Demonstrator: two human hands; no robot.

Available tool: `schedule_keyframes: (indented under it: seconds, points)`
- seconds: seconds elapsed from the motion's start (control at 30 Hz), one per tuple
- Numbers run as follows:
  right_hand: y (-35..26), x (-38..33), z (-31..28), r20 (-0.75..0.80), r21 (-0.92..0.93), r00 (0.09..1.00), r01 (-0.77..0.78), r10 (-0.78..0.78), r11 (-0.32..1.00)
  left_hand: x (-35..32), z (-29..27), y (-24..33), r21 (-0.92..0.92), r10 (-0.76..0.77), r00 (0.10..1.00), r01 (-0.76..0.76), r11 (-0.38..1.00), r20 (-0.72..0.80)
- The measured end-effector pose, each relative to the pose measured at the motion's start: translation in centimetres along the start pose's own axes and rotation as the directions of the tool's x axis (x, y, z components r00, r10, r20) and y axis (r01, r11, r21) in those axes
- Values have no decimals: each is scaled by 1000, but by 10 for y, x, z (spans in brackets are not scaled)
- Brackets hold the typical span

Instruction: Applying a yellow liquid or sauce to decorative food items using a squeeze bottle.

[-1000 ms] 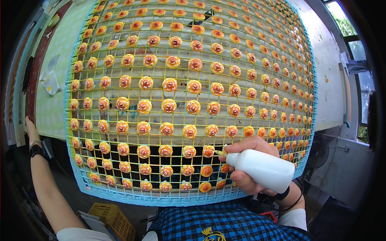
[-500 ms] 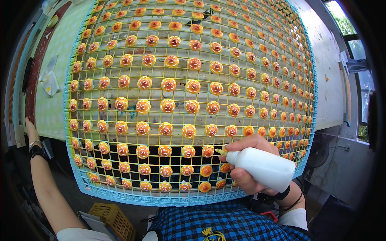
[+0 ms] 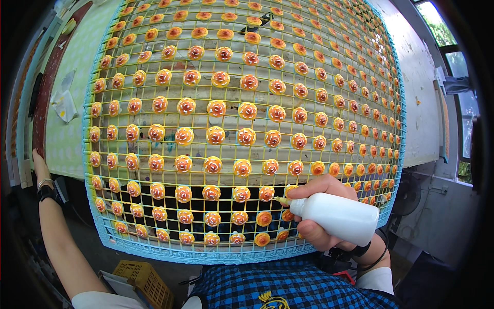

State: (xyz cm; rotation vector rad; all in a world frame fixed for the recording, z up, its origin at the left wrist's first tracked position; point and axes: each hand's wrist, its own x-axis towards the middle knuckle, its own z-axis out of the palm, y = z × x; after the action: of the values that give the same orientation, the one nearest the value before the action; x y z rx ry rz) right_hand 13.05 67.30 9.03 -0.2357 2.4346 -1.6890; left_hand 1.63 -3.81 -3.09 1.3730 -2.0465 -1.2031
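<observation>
Daylight is coming through a dark-framed window (image 3: 437,23) on the right, and a bench with a pale green, dotted cover (image 3: 77,136) is running along the left. In front of you, a large mesh rack with a pale blue frame and yellow wires (image 3: 198,256) is carrying rows of domed, orange-and-yellow rosettes (image 3: 216,136). Your right hand (image 3: 327,186) is gripping a smooth white squeeze bottle with a narrow yellowish nozzle (image 3: 337,219). Its tip is now pointing lower on the right edge of a white-stroked rosette (image 3: 266,193) than half a second ago; whether it is touching, I cannot tell. You are probably still working around this piece, as the plain rosettes (image 3: 264,219) below it are showing no white strokes. The rack is also appearing slightly further right in view. Your left hand (image 3: 38,162) is staying by the bench's edge, its grip unclear.
</observation>
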Motion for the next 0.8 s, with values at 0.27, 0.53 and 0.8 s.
schedule_keyframes:
  seconds: [0.27,0.53,0.8]
  points:
    - [-2,0,0,20,-4,1000,-8,8,1000,0,-12,5,-23,-17,1000,18,1000,24]
    - [-2,0,-1,-4,-29,1000,-6,6,1000,-19,-1,12,-59,-33,999,33,998,0]
    - [1,0,-2,-16,-19,1000,26,-27,999,-30,9,15,-137,-72,997,71,988,-3]
